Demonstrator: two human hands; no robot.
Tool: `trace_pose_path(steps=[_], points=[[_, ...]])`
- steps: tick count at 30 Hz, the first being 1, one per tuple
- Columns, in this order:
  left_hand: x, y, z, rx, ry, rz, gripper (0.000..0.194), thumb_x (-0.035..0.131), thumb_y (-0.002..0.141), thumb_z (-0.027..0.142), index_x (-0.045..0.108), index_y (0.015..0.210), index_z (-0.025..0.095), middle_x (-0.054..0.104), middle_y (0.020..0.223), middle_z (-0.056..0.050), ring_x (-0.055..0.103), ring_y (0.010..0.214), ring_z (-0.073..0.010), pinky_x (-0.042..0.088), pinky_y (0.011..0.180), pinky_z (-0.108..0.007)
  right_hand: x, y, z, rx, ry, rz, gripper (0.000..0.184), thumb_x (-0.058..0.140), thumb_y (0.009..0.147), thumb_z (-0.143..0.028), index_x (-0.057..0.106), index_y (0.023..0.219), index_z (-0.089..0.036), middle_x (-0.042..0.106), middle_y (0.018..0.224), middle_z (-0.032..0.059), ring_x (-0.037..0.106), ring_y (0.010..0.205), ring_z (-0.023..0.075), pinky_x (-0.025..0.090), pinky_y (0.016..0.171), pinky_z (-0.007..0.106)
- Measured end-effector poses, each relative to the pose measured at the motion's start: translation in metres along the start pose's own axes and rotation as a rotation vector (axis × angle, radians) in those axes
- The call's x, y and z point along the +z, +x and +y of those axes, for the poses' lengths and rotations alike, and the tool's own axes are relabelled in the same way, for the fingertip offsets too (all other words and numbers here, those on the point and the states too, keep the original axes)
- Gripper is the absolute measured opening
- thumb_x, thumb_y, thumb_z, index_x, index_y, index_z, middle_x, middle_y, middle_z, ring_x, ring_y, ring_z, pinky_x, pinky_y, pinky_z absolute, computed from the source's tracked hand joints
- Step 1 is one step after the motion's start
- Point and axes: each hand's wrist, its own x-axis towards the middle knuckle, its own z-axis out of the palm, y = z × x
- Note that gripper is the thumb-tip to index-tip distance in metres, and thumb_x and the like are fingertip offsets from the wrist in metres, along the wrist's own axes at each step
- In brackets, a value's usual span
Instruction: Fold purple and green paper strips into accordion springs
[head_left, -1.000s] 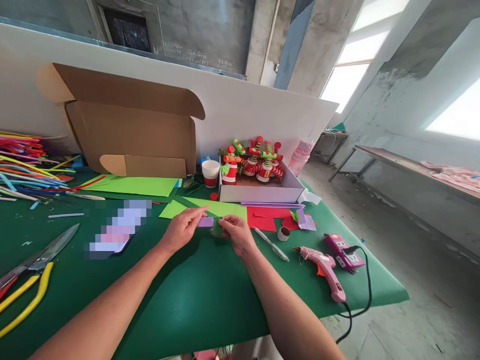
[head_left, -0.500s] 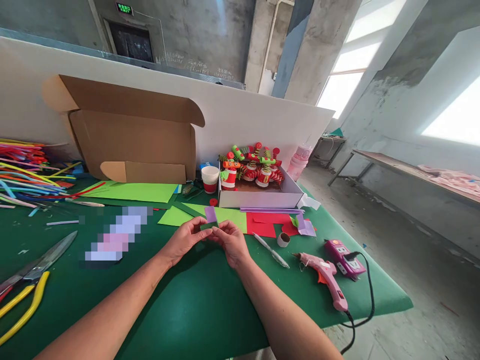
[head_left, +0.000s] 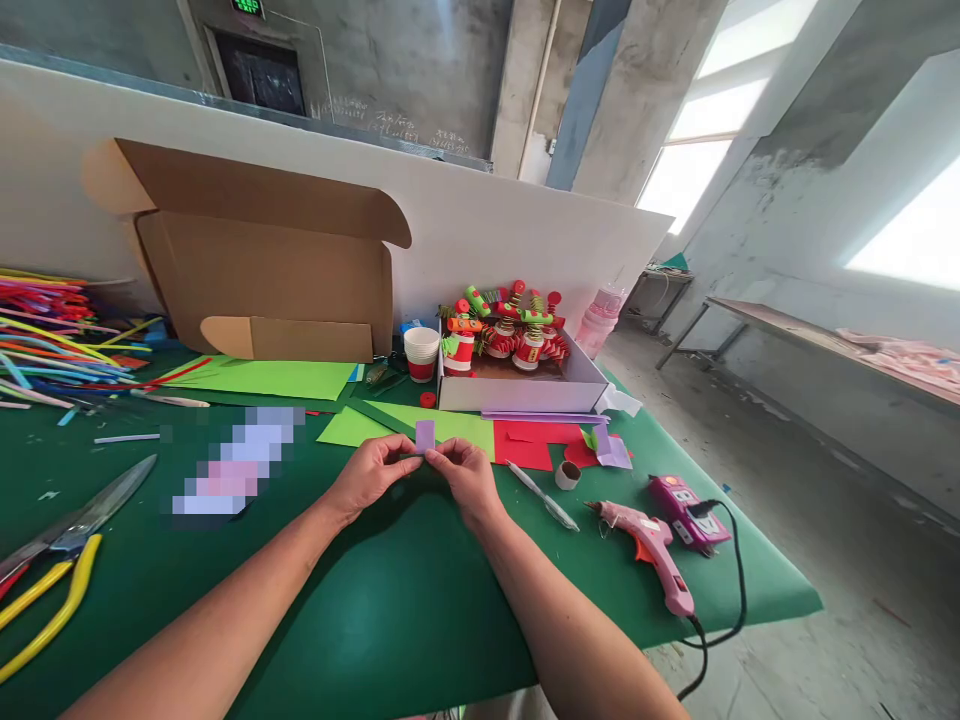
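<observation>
Pinching purple paper (head_left: 425, 435) — two-handed.

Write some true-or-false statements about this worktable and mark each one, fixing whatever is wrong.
1. The left hand and the right hand both have their fingers at the lower end of the small purple paper. True.
2. The pink glue gun lies to the left of the pen. False: the pink glue gun lies to the right of the pen.
3. The stacked cups stand left of the white tray. True.
4. The shears have blue handles. False: the handle in plain view is yellow.
5. The brown cardboard box is closed. False: it stands open.
</observation>
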Motion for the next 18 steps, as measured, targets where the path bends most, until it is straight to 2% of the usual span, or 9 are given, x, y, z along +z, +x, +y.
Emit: trace_pose_path(steps=[5,9,13,18], points=[[-0.0027,0.0011,-0.0019,-0.015,0.002,-0.003,0.029,0.07,0.066,0.046,0.065,0.071,0.017,0.06,0.069,0.0,0.051,0.066,-0.0156,0.042,0.062,-0.027,-0.0006,-0.0001,-0.001,-0.005,-0.024,-0.024,0.033,0.08,0.058,-0.047,0.063,0.061,-0.019,0.056,0.056,-0.0032,0.046,0.055,0.0107,0.037,0.056,0.025],[-0.0057,0.0013,-0.0041,-0.003,0.008,0.011,0.03,0.069,0.068,0.047,0.063,0.07,0.018,0.057,0.067,0.001,0.049,0.064,-0.0145,0.041,0.06,-0.026,-0.0006,-0.001,-0.0016,0.029,-0.031,-0.082,0.034,0.081,0.056,-0.048,0.062,0.063,-0.02,0.055,0.056,-0.0043,0.047,0.053,0.0105,0.039,0.056,0.025],[-0.0056,0.001,-0.0051,-0.003,0.013,-0.013,0.033,0.068,0.071,0.051,0.063,0.074,0.018,0.057,0.066,0.001,0.051,0.063,-0.0145,0.044,0.06,-0.026,-0.0005,-0.001,-0.0004,-0.031,-0.064,-0.048,0.033,0.079,0.06,-0.048,0.061,0.063,-0.02,0.053,0.055,-0.0043,0.045,0.053,0.0102,0.037,0.054,0.025],[-0.0038,0.0011,-0.0071,-0.079,0.067,-0.065,0.042,0.069,0.069,0.057,0.067,0.084,0.017,0.053,0.057,0.004,0.049,0.057,-0.0141,0.041,0.055,-0.025,0.0008,-0.0022,-0.0015,-0.061,-0.056,-0.032,0.031,0.078,0.062,-0.047,0.062,0.064,-0.02,0.057,0.06,-0.0026,0.049,0.056,0.0114,0.04,0.056,0.025]])
